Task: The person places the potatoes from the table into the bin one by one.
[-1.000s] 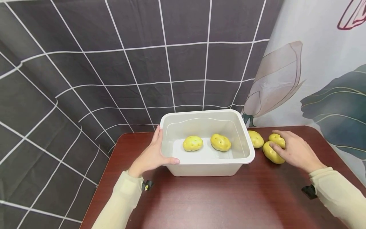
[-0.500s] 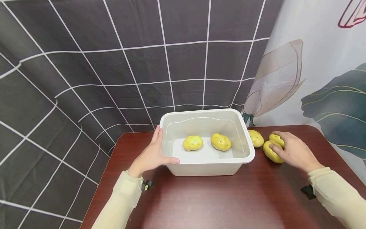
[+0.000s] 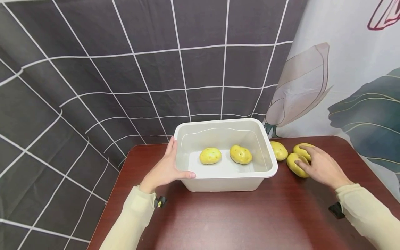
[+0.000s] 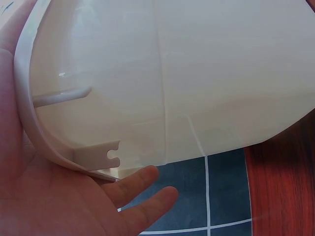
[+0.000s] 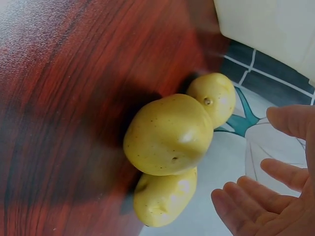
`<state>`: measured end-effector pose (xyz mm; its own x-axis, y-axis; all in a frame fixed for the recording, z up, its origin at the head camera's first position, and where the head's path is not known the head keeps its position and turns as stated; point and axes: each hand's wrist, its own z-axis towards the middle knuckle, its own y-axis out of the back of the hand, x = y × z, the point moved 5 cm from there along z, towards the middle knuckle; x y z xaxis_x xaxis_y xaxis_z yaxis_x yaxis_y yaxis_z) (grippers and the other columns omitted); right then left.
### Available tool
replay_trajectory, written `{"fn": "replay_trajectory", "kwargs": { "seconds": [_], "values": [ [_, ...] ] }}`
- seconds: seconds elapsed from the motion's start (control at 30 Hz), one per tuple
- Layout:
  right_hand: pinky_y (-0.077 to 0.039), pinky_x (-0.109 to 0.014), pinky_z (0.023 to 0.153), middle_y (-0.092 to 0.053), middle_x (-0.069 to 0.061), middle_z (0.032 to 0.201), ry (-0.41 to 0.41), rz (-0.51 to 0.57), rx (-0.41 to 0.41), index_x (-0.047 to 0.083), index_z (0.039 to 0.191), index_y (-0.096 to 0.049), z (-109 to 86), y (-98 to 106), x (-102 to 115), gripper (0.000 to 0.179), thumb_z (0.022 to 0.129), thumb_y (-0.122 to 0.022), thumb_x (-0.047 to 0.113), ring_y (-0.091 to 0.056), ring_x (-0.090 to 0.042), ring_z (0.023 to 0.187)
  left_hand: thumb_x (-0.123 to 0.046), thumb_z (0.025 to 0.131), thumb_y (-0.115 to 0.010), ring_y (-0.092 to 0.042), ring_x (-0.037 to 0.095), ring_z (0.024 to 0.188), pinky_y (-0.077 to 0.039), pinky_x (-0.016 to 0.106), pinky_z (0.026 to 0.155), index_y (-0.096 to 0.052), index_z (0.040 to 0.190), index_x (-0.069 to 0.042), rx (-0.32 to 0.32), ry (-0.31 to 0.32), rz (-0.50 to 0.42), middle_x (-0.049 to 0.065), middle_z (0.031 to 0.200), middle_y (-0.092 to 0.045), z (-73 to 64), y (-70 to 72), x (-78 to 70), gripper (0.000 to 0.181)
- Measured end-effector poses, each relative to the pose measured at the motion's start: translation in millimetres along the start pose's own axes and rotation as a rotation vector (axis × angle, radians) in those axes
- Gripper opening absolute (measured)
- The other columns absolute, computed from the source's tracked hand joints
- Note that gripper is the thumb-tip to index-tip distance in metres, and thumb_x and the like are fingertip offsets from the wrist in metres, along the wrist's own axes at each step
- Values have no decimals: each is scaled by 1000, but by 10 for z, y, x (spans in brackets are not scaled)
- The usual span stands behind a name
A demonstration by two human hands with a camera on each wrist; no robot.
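Observation:
My left hand [image 3: 160, 172] lies against the front left corner of a white plastic bin [image 3: 222, 184], thumb along the front rim and fingers along the left side. In the left wrist view, straight fingers [image 4: 142, 204] reach past the bin's rim. Two yellow potatoes, a left one [image 3: 210, 156] and a right one [image 3: 240, 155], sit apart inside the bin. Three more lie on the table to its right: one potato [image 3: 279, 151] beside the bin, a near potato [image 3: 295, 164] and a back potato [image 3: 302, 150]. My right hand [image 3: 326, 167] hovers over these last two, fingers spread, holding nothing.
The dark red wooden table [image 3: 237, 222] runs back to a dark grid-patterned curtain [image 3: 150, 69]. A pale curtain with leaf prints [image 3: 312, 86] hangs behind the right side. A small black device [image 3: 336, 210] is worn at the right wrist.
Almost nothing differs. The right hand stays over the potatoes, and the bin and left hand keep their places apart from a tiny shift of the view.

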<state>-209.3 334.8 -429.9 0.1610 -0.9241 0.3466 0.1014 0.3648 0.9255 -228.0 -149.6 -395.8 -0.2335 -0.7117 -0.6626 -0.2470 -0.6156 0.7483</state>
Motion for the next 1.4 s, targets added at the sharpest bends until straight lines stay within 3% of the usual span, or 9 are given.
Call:
{"fn": "replay_trajectory", "kwargs": {
  "seconds": [0.4,1.4],
  "values": [
    [-38,-73,93,-49,-40,130,-63,-16,79,-15,135,-47,38,-102,-69,74,91,-73,37,-43,-58,119,-58,68,-87,-25,31,149,-34,49,113,3,161,-5,5,3,-13,1,167,14,-8,4,0,140],
    [-39,-72,92,-47,-43,129,-107,5,111,-18,136,-44,35,-261,-206,79,92,-71,42,-45,-58,117,-59,67,-87,-25,33,149,-33,50,114,2,161,-5,1,8,0,2,168,14,-9,0,-4,140]
  ]
}}
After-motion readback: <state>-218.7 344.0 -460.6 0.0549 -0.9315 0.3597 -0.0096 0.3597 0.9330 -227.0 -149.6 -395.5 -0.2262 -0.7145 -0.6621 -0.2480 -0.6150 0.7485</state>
